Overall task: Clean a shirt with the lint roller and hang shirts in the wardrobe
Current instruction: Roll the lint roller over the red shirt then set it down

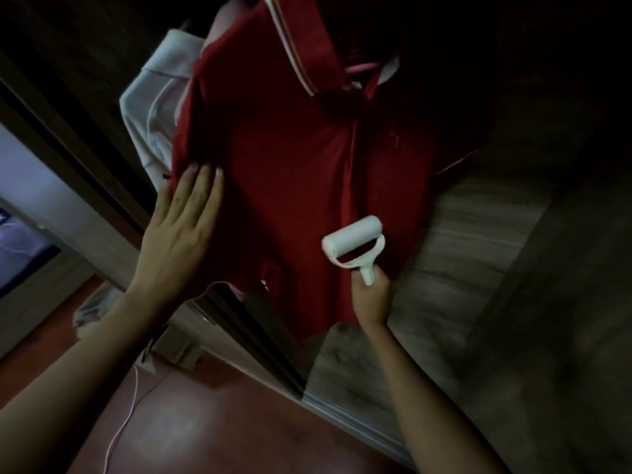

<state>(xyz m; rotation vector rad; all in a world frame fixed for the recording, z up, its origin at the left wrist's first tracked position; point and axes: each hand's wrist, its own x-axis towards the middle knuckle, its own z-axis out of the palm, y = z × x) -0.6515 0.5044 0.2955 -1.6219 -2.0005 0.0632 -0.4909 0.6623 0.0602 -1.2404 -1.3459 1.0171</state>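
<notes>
- Red shirt (294, 172): polo type with a striped collar, hanging on a pink hanger (362, 67) inside the wardrobe (478, 254); the landmark for all entries below.
- Lint roller (352, 241): white, its drum lying on the lower right front of the red shirt.
- Right hand (371, 295): below the roller, its grip closed round the handle.
- Left hand (181, 234): fingers straight, pressed flat on the shirt's left side, holding the cloth steady.
- White shirt (150, 107): hanging just behind the red shirt, to its left.
- Step in hand, as judged: cleaning the shirt front with the roller.
- Next move calls for: even strokes over taut cloth.
- Markings: small emblem on the chest, not legible; no readable writing.
</notes>
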